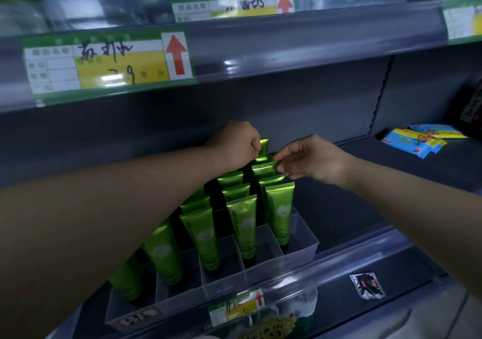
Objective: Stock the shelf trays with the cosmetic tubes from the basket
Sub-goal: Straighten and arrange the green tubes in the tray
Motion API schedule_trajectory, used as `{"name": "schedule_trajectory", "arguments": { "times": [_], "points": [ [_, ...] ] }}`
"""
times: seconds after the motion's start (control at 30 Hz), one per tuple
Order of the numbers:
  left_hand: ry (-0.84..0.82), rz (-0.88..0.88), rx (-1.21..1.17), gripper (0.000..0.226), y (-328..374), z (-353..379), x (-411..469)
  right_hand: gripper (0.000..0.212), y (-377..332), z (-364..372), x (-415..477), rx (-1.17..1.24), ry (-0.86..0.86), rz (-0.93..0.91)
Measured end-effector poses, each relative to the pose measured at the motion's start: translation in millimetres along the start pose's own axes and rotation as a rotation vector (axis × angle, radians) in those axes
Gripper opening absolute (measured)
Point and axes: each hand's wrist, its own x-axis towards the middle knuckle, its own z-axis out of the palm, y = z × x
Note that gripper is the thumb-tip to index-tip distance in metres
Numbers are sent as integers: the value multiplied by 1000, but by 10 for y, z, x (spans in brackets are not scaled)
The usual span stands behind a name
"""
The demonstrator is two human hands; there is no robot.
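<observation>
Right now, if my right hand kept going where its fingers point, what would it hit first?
Likely the rear green tube, just off the right hand; the left hand lies beyond, depth unclear.

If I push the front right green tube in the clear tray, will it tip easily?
The glossy green plastic tube stands tall on a narrow cap, so it probably tips easily. The clear divided plastic tray would likely catch it. Its shiny skin may feel slippery.
</observation>
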Motion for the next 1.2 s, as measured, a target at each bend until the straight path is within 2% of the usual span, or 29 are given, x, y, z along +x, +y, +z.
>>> {"name": "schedule_trajectory", "arguments": {
  "times": [0.13,0.57,0.77,1.2],
  "points": [
    [-8,14,11,13,19,93,64,9,25,51,67,9,13,9],
    [14,23,63,13,-36,134,53,2,39,146,102,13,118,-19],
    [9,23,87,16,-71,82,34,13,8,157,108,37,109,-14],
    [-28,26,99,14,-181,57,35,16,46,146,110,76,91,-44]
  ]
}}
